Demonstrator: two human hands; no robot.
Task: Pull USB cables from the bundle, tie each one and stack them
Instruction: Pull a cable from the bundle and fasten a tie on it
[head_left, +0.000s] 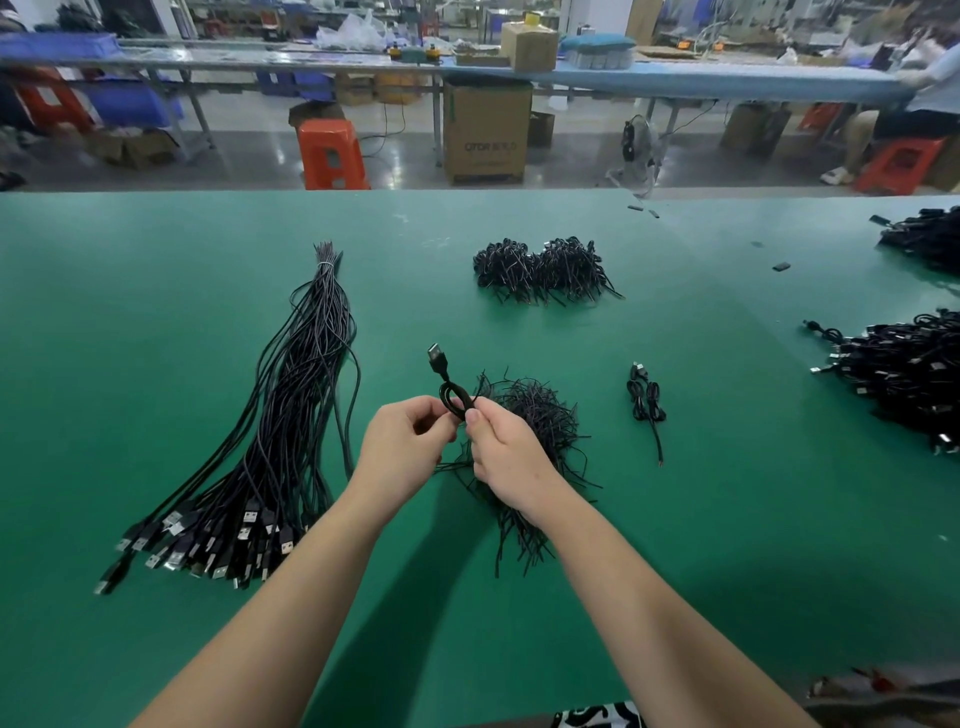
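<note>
Head view: coiled cable (451, 396) between both hands' grip.

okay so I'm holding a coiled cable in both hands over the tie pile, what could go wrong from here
The coiled cable is pinched only by the fingertips of the left hand and right hand; a loose grip could let it spring open. It hangs right over the twist-tie pile, so ties may snag on it.

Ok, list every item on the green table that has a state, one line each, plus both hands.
Left hand: grips the coiled cable.
Right hand: pinches the same coil.
Coiled cable: looped, plug sticking up.
Long cable bundle: untied cables, banded at far end.
Tie pile: loose heap.
Far pile: tied cables stacked.
Single cable: lying folded, alone.
</note>
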